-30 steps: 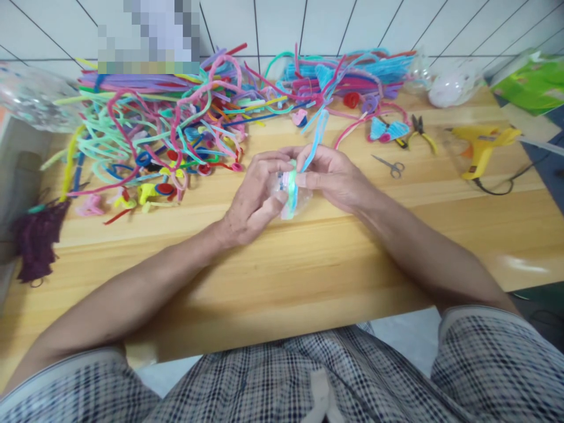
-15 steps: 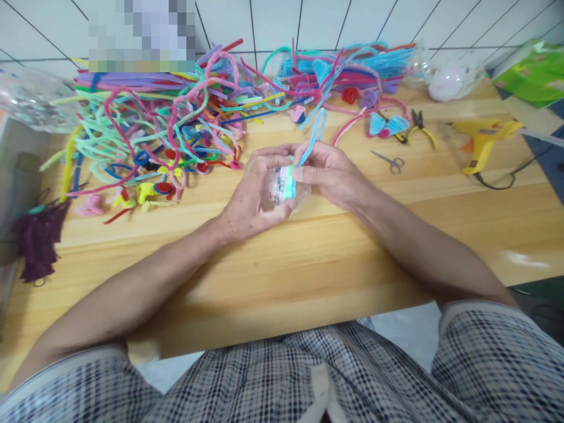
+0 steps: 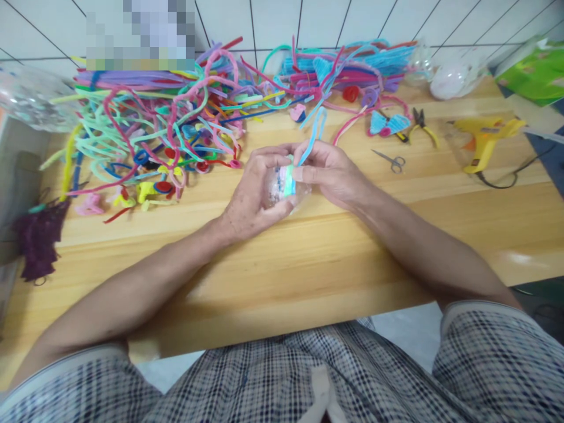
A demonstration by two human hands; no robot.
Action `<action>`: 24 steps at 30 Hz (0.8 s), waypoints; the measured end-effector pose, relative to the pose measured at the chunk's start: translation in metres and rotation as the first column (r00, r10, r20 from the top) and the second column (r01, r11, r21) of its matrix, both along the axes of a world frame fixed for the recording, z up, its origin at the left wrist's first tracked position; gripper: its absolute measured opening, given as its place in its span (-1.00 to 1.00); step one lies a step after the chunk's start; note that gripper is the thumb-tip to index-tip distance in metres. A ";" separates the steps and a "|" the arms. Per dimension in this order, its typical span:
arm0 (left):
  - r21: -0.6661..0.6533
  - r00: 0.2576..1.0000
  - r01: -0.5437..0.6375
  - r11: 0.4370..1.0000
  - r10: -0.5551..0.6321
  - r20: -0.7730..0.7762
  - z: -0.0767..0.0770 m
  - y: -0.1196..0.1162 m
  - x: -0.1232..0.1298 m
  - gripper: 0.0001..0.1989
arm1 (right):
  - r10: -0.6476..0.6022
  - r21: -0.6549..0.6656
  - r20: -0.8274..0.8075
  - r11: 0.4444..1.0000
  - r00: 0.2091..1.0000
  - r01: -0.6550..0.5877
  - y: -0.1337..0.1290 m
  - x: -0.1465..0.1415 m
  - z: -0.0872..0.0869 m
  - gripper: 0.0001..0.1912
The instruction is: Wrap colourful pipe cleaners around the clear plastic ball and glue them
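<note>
Above the middle of the wooden table, my left hand point(image 3: 253, 194) is closed round a small clear plastic ball point(image 3: 275, 194). A band of pale green, pink and blue strips point(image 3: 288, 181) runs across the ball, and glittery bits show behind the plastic. My right hand point(image 3: 328, 173) pinches a light blue pipe cleaner point(image 3: 315, 135) between thumb and fingers at the ball's right side. The pipe cleaner rises in a bent loop above that hand. My fingers hide part of the ball and the pipe cleaner's lower end.
A tangled heap of coloured pipe cleaners point(image 3: 145, 129) covers the back left; blue bundles point(image 3: 365, 59) lie behind. To the right are scissors point(image 3: 391, 160), pliers point(image 3: 422, 128), a blue bow point(image 3: 388, 123) and a yellow glue gun point(image 3: 482, 138) with its cord. A purple tasselled piece point(image 3: 42, 241) lies far left.
Both hands keep nearly the same place and grip on the ball and pipe cleaner. The view has shifted very slightly.
</note>
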State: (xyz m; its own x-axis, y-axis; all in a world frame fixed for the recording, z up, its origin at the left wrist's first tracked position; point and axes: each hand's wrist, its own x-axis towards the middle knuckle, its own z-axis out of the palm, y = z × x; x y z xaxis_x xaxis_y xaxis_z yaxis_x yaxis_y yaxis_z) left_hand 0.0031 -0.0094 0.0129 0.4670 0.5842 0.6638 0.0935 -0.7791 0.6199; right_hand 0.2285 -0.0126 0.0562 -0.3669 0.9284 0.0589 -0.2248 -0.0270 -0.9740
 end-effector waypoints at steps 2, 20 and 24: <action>-0.009 1.000 -0.006 1.000 0.006 0.011 -0.001 -0.001 0.001 -0.38 | -0.004 -0.007 0.010 1.000 1.000 0.005 -0.001 -0.001 0.001 -0.62; -0.086 0.996 0.047 0.995 -0.052 -0.066 0.007 0.001 -0.005 -0.39 | -0.034 -0.010 0.020 0.999 0.999 0.034 -0.001 -0.002 -0.001 -0.61; -0.047 0.994 0.057 0.997 -0.061 -0.090 0.012 0.004 -0.008 -0.39 | -0.041 -0.020 0.016 0.999 0.999 0.041 -0.002 -0.001 0.000 -0.59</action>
State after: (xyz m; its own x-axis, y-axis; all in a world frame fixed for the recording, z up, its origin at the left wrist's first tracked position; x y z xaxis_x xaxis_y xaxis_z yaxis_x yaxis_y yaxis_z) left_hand -0.0047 -0.0058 0.0249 0.5593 0.5819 0.5904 0.1063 -0.7567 0.6451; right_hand 0.2271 -0.0143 0.0563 -0.3295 0.9435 0.0343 -0.2107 -0.0381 -0.9768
